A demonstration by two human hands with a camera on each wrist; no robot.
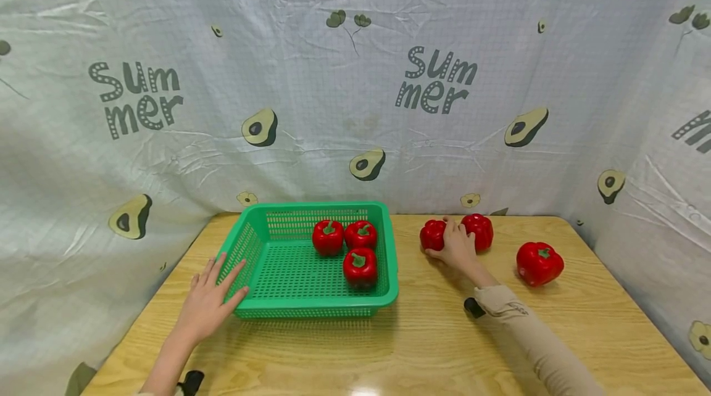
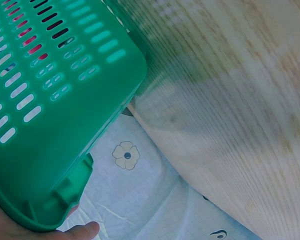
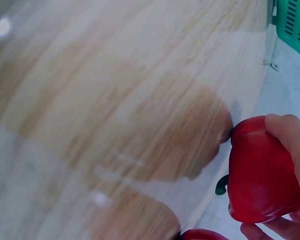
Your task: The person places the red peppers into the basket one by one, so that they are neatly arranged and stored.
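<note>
My right hand grips a red bell pepper near the table's back edge; in the right wrist view, thumb and fingers wrap this pepper, its green stem sticking out to the side. Just right of that hand sits a second red pepper. My left hand lies with spread, straight fingers over the near-left rim of the green plastic basket. Seen from the left wrist, fingers touch the basket's corner. Inside the basket, toward its right side, are three red bell peppers.
Farther right on the wooden table rests another red bell pepper. A pale curtain printed with avocados and lettering hangs behind the table and along both sides. Black wrist devices show at both wrists.
</note>
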